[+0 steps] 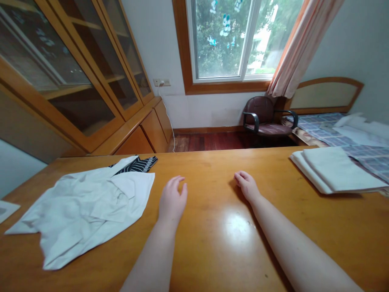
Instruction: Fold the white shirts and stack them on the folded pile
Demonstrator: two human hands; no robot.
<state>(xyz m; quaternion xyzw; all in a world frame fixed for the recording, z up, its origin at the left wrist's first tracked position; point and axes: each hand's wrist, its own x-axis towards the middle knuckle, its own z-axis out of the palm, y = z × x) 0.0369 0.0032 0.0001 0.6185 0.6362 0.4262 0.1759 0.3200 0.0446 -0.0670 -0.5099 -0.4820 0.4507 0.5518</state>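
Observation:
My left hand [172,198] lies over the middle of the wooden table [219,243], fingers stretched out and slightly apart, holding nothing. Just left of it a crumpled white garment [88,207] is spread on the table, with a dark striped cloth [141,164] peeking out at its far edge. My right hand [246,185] rests on the table to the right, fingers loosely curled under, nothing visible in it. A folded stack of white cloth [334,170] sits near the table's right edge, well apart from both hands.
A glass-door wooden cabinet [69,81] stands at the left. Beyond the table are a dark office chair [264,117], a window [234,36] with a curtain [298,48], and a bed [334,125] with a checked cover at the right. A white sheet corner [6,209] lies far left.

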